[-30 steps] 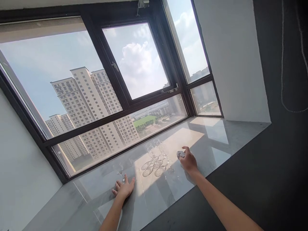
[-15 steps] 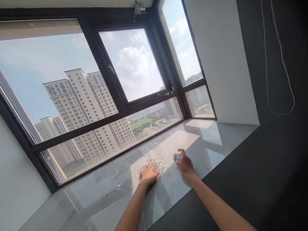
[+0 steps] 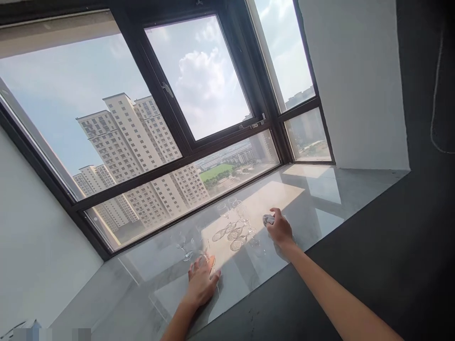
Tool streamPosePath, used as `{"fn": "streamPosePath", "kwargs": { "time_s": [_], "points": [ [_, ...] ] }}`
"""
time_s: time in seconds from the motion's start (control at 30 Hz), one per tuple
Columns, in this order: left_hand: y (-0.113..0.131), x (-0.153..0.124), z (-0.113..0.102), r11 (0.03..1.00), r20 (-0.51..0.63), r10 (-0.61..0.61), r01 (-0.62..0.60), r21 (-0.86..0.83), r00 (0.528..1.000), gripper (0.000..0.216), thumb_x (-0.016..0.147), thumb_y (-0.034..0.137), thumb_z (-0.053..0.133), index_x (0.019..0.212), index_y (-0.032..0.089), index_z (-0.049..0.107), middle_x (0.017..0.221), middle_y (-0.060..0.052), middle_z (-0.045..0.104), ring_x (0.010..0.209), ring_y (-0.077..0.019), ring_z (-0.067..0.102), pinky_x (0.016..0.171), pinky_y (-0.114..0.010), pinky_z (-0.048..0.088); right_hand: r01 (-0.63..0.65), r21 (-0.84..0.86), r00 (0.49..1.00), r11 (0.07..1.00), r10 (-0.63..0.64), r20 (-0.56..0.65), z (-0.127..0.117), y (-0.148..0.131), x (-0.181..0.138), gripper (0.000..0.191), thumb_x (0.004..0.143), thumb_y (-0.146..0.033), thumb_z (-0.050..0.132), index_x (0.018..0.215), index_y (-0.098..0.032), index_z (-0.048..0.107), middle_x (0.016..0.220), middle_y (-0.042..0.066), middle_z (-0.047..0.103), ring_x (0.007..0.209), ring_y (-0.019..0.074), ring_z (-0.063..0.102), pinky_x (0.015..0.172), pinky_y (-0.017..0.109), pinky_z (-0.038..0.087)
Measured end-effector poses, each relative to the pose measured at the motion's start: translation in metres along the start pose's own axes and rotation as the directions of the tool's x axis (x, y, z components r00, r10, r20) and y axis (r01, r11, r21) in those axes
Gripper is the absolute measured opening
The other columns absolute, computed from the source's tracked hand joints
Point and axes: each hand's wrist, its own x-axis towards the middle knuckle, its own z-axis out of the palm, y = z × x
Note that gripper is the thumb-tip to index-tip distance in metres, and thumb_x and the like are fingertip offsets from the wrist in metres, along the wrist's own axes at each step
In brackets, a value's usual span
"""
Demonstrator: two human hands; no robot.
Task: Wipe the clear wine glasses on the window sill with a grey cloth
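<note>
On the glossy windowsill, my left hand (image 3: 203,280) curls around a clear stemmed glass (image 3: 204,255); its outline is faint, and my fingers hide part of it. Just beyond, to the left, another clear stemmed glass (image 3: 184,248) stands upright. A cluster of several clear stemmed glasses (image 3: 237,215) is right of my left hand, throwing shadows on the sunlit patch. My right hand (image 3: 279,227), further right, is closed on a bunched grey-white cloth (image 3: 268,219) and rests low over the sill.
The pale stone windowsill (image 3: 227,293) runs under a dark-framed window (image 3: 188,154), with a wall at each end. Its front edge drops to a dark area at lower right. A cord loop (image 3: 434,118) hangs at far right. Something partly blurred (image 3: 28,327) shows at bottom left.
My left hand has moved left and nearer, away from the cluster, with a glass in it. My right hand keeps the cloth at about the same spot. The view has shifted slightly.
</note>
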Motion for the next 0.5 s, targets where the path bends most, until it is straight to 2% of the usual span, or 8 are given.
{"fn": "streamPosePath", "kwargs": {
  "time_s": [0.1, 0.2, 0.5],
  "points": [
    [-0.033, -0.012, 0.003, 0.995, -0.014, -0.101, 0.102, 0.020, 0.995, 0.067, 0.093, 0.055, 0.031, 0.154, 0.030, 0.034, 0.165, 0.002, 0.023, 0.152, -0.0302, 0.013, 0.121, -0.054, 0.008, -0.003, 0.012, 1.000, 1.000, 0.002, 0.011, -0.001, 0.000, 0.000, 0.043, 0.084, -0.017, 0.053, 0.127, -0.017, 0.049, 0.097, 0.010, 0.064, 0.082, 0.0209, 0.055, 0.061, 0.026, 0.030],
    [-0.056, -0.012, 0.004, 0.984, -0.016, -0.173, 0.173, 0.033, 0.985, 0.067, 0.092, 0.055, 0.031, 0.155, 0.030, 0.033, 0.165, 0.001, 0.022, 0.152, -0.0304, 0.015, 0.121, -0.055, 0.009, -0.004, 0.013, 1.000, 1.000, 0.004, 0.016, -0.002, 0.000, 0.000, 0.043, 0.083, -0.015, 0.053, 0.126, -0.017, 0.049, 0.098, 0.010, 0.064, 0.080, 0.0200, 0.054, 0.060, 0.026, 0.029],
    [-0.080, 0.016, -0.001, 0.975, 0.001, -0.218, 0.218, 0.031, 0.976, 0.069, 0.092, 0.054, 0.032, 0.155, 0.027, 0.033, 0.162, -0.005, 0.030, 0.151, -0.0296, 0.020, 0.121, -0.053, 0.013, 0.014, 0.006, 1.000, 1.000, -0.014, -0.003, -0.001, 0.001, 0.001, 0.043, 0.081, -0.013, 0.053, 0.124, -0.019, 0.049, 0.097, 0.008, 0.063, 0.077, 0.0189, 0.053, 0.060, 0.025, 0.029]
  ]
}}
